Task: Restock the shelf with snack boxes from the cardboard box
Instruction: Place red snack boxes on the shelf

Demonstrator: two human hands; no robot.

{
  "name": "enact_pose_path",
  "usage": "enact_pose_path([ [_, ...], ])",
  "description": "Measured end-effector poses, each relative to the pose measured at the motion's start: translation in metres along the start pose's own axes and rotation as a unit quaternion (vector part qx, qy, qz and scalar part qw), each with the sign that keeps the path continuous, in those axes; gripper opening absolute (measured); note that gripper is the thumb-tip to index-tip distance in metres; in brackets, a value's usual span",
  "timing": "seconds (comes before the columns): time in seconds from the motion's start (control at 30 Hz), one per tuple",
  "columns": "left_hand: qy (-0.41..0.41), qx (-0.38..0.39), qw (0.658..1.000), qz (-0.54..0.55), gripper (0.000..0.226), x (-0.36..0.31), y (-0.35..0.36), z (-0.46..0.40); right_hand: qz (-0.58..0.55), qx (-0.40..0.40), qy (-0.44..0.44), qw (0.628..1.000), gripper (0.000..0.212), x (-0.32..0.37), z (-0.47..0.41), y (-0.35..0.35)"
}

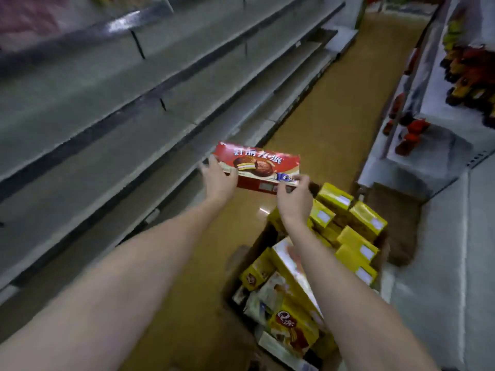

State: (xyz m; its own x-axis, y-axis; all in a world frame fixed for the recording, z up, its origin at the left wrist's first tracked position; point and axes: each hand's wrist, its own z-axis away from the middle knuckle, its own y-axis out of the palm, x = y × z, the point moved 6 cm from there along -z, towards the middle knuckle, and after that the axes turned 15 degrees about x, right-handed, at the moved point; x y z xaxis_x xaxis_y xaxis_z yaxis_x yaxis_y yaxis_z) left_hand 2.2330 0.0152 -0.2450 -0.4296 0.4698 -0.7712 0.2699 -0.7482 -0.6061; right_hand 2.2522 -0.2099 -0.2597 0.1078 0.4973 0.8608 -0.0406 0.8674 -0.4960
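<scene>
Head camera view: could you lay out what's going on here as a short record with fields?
held item: red snack box, lifted in the air near the shelf's lower tiers
left hand: grip on the box's left end
right hand: grip on the box's right end
source: cardboard box on the floor, holding yellow snack boxes
target: grey shelf on the left
stage: box not yet on the shelf

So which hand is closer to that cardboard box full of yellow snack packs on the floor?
The right. The right hand grips the red snack box's right end, directly above the cardboard box. The left hand holds the other end, off toward the shelf.
</scene>
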Motion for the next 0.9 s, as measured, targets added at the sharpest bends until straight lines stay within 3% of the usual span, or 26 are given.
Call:
enact_pose_path([
  [0.17, -0.061, -0.121, 0.988, 0.071, 0.055, 0.069, -0.127, 0.003, 0.0, 0.079, -0.069, 0.994, 0.039, 0.075, 0.027, 0.097],
  [0.27, -0.092, -0.186, 0.974, 0.09, 0.052, 0.109, -0.203, 0.02, -0.022, 0.138, -0.114, 0.984, 0.026, 0.122, 0.054, 0.154],
  [0.43, -0.095, -0.253, 0.957, 0.103, 0.082, 0.182, -0.313, 0.055, -0.032, 0.229, -0.177, 0.957, 0.025, 0.195, 0.104, 0.241],
  [0.6, -0.103, -0.32, 0.937, 0.098, 0.048, 0.223, -0.404, 0.106, -0.028, 0.29, -0.221, 0.931, 0.036, 0.257, 0.157, 0.311],
  [0.73, -0.077, -0.407, 0.906, 0.08, 0.039, 0.239, -0.472, 0.149, -0.026, 0.306, -0.268, 0.913, 0.037, 0.308, 0.201, 0.358],
  [0.9, -0.022, -0.447, 0.89, 0.088, 0.039, 0.248, -0.551, 0.192, -0.018, 0.309, -0.31, 0.899, 0.046, 0.374, 0.259, 0.399],
])
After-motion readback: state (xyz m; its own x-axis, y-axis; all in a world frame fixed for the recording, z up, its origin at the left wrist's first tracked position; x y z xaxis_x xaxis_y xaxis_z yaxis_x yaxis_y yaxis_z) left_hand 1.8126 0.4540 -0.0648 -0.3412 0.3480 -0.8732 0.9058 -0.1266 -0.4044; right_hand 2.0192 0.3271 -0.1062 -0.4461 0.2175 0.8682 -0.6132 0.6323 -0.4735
